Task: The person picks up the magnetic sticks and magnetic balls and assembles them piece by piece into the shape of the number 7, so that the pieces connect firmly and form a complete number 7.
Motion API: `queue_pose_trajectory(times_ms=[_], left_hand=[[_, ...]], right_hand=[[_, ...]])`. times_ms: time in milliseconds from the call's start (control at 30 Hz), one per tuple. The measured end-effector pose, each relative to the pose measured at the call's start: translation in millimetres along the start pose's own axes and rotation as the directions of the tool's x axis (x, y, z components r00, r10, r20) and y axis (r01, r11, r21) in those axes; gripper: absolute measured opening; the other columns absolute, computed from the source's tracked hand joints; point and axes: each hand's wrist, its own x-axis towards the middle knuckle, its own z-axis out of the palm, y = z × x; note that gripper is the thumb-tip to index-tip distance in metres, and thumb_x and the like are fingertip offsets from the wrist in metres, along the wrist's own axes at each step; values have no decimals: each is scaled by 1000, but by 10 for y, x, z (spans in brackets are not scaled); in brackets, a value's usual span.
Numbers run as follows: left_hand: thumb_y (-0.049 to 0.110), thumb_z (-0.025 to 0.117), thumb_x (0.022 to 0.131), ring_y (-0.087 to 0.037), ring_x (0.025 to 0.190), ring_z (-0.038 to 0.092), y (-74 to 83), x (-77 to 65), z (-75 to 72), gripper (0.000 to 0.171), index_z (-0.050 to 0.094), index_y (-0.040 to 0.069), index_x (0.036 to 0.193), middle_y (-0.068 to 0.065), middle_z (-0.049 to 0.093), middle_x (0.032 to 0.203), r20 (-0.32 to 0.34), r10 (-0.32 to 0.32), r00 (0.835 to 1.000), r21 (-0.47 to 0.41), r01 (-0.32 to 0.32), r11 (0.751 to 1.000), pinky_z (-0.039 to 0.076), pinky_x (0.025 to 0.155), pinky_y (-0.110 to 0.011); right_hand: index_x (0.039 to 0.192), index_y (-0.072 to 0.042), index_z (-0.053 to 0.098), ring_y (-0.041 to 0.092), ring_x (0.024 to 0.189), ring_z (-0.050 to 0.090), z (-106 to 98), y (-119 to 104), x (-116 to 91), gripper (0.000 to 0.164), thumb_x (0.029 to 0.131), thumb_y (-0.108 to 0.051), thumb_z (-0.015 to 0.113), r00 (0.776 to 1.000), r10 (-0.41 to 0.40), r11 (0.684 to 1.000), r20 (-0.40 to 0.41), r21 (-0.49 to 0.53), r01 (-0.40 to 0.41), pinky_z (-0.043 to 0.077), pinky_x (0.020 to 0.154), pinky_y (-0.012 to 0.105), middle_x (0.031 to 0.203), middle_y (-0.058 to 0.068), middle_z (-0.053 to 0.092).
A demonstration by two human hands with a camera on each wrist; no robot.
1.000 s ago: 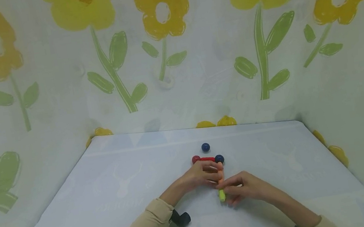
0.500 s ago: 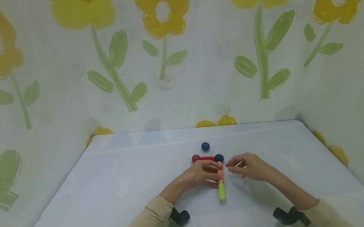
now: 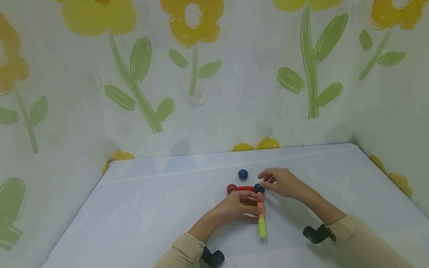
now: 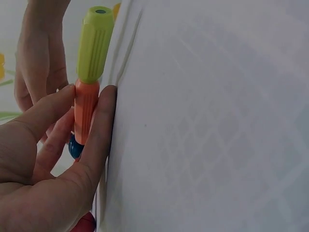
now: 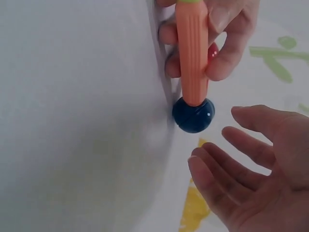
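Observation:
My left hand pinches an orange stick between thumb and fingers. A yellow-green stick joins it end to end on the near side. At the orange stick's far end sits a dark blue ball. From that ball a red stick runs left to a red ball. My right hand is just right of the blue ball, its fingers apart and relaxed, holding nothing. In the right wrist view a small gap shows between its fingers and the ball.
A second blue ball lies loose behind the joined pieces. The white table ends at flower-printed cloth walls at the back and sides. Dark camera mounts hang at both wrists.
My right hand has let go of the yellow-green stick and moved away from me, up beside the blue ball. The left hand keeps its hold on the orange stick.

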Motion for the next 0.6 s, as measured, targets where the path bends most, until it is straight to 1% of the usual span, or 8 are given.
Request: queue_pose_trajectory(times_ms=[100,267,333,433,600], left_hand=[[8,71,89,-18,98,68,8,11,-3,34,66,7,123,-6,67,113,6,9,1000,-13,-9,1000,59,82,-38],[8,71,89,-18,96,68,-6,5,-4,36,65,6,124,-7,68,112,11,12,1000,-22,-11,1000,59,82,-38],[8,71,89,-18,96,68,-6,4,-8,35,64,5,124,-7,68,112,13,14,1000,-24,-14,1000,59,82,-38],[8,70,89,-18,96,68,-10,7,-13,35,64,4,124,-8,68,112,22,21,1000,-28,-20,999,59,82,-38],[6,70,89,-18,96,68,-10,18,-13,34,65,3,123,-8,67,113,30,26,999,-41,-25,999,59,82,-38]], right_hand=[[121,-6,65,26,101,67,7,-3,93,30,94,-20,65,1000,15,1000,6,2,-15,58,87,39,111,12,71],[126,-9,61,29,109,66,66,-15,266,34,95,-24,64,997,69,997,30,20,-69,58,87,40,118,14,69],[129,-9,59,29,110,65,87,-23,346,37,95,-25,65,996,78,997,47,20,-79,58,87,40,120,15,67],[132,-11,57,28,110,66,130,-25,448,41,95,-27,65,995,86,996,59,-4,-86,58,87,39,123,15,67],[134,-14,55,29,111,65,161,-30,553,43,94,-28,65,994,105,994,42,-36,-104,58,88,40,124,15,66]])
